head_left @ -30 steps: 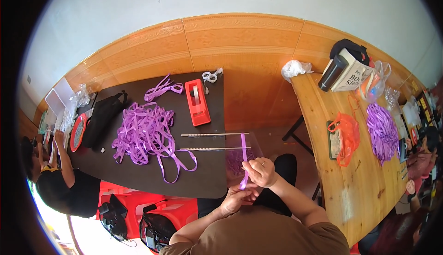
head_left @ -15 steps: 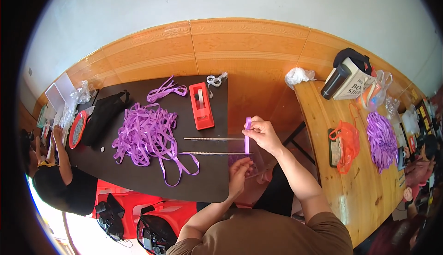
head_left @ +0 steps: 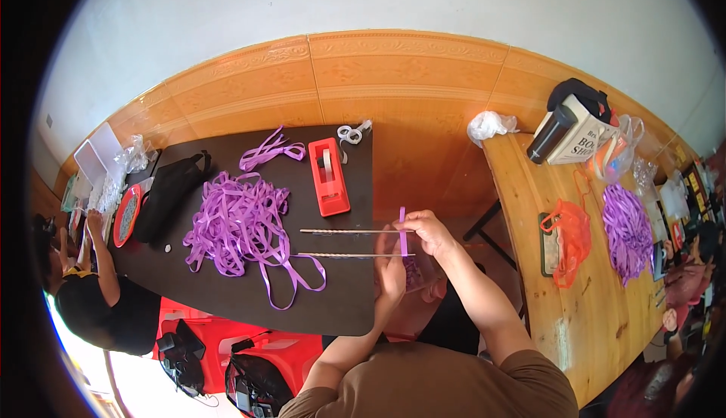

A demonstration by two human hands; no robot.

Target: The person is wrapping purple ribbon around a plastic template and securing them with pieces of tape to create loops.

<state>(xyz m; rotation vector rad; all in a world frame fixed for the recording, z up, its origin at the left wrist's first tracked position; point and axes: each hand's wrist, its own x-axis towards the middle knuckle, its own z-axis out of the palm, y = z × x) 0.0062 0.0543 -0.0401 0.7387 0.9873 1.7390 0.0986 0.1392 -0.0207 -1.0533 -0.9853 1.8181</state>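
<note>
Though half-curled, right hand (head_left: 425, 232) on ribbon (head_left: 403, 242)

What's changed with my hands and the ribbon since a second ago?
Your right hand moved forward to the far rod, your left hand forward to the near rod. The ribbon strip now pokes past the far rod. The rods and ribbon pile stayed put.

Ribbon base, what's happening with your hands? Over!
Right hand at purple ribbon strip spanning two rods. Left hand under nearer rod, grip unclear. Ribbon heap on dark table, left of rods.
</note>
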